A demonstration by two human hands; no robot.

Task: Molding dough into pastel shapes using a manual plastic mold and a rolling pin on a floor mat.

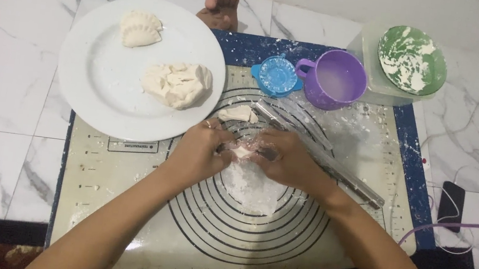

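Head view, hands: the left hand (pixel 199 151) and the right hand (pixel 285 156) meet at the frame centre, fingers closed around a small dough piece (pixel 242 151).
Mat: the baking mat (pixel 122 199) lies under them, floury.
Upper left: a white plate (pixel 94 80) holds a dough lump (pixel 177 83) and folded dumplings (pixel 139 29).
Upper right: blue dumpling mould (pixel 277 76), purple cup (pixel 336 79), green bowl (pixel 412 59).
Right of centre: the rolling pin (pixel 333 161) lies diagonally, just beside the right hand.

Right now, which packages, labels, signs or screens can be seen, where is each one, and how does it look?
No packages or signs show.
Printed label box: on the baking mat, just below the white plate; small pale rectangle with a dark outline.
Phone: on the marble floor, right of the mat; dark rectangle, screen dark, white cable beside it.
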